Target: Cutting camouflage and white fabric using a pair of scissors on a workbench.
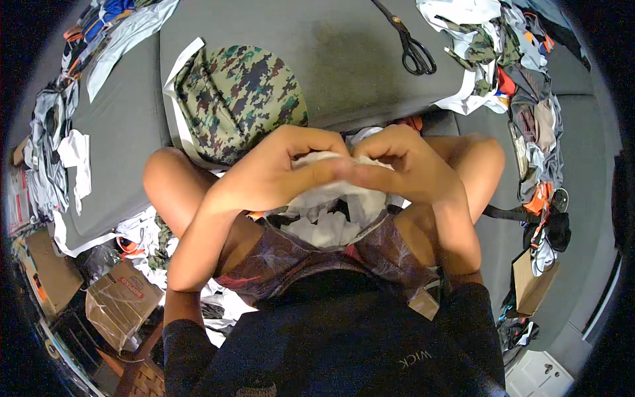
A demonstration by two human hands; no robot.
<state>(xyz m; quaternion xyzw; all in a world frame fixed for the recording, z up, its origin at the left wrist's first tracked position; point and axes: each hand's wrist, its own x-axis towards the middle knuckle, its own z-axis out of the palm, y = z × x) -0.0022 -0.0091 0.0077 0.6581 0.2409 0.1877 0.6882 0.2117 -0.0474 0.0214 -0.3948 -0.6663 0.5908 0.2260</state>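
Note:
My left hand [281, 169] and my right hand [410, 165] meet above my lap, thumbs nearly touching. Fingers of both are closed on a crumpled piece of white cloth [317, 159], partly hidden by the hands. Below it, more white scraps [324, 228] lie in my lap between my legs. Just beyond my left hand, a camouflage fabric piece [251, 99] with a rounded edge and a white border rests on the grey surface. Farther off to the right lies a pair of black-handled scissors [417, 56], touched by neither hand.
A grey padded surface [350, 59] spans the far side. Heaps of fabric scraps [486, 46] line the right, with another pile [53, 145] at the left. Cardboard boxes [122, 301] stand at the lower left, and an open carton [534, 281] sits at the lower right.

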